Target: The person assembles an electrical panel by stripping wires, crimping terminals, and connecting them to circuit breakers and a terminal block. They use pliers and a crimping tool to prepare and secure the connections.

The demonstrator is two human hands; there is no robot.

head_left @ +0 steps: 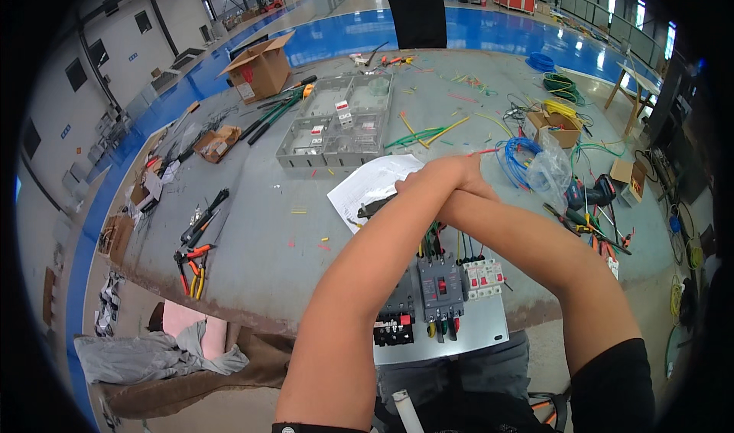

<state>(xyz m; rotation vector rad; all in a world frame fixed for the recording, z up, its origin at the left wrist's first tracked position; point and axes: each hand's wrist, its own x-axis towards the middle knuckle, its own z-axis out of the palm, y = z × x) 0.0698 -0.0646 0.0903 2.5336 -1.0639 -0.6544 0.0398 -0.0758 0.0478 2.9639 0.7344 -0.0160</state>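
My forearms cross over a metal mounting plate (482,327) at the table's near edge. My left hand (475,178) lies to the right of the crossing, bent down with its fingers curled and mostly hidden. Reaching under the left wrist, my right hand (410,181) is closed on a dark-handled hand tool (374,207) above a paper sheet (358,184); the tool's kind is unclear. The plate bears a grey moulded-case circuit breaker (441,288), white miniature circuit breakers (482,278) with red levers, and a black device (394,330). Wires rise from the breakers toward my hands.
Grey meter boxes (306,152) stand beyond the paper. At left lie pliers (200,274) and a cardboard box (264,68). To the right are a blue wire coil (520,162), a plastic bag (549,168), a cordless drill (592,193) and several screwdrivers (585,223).
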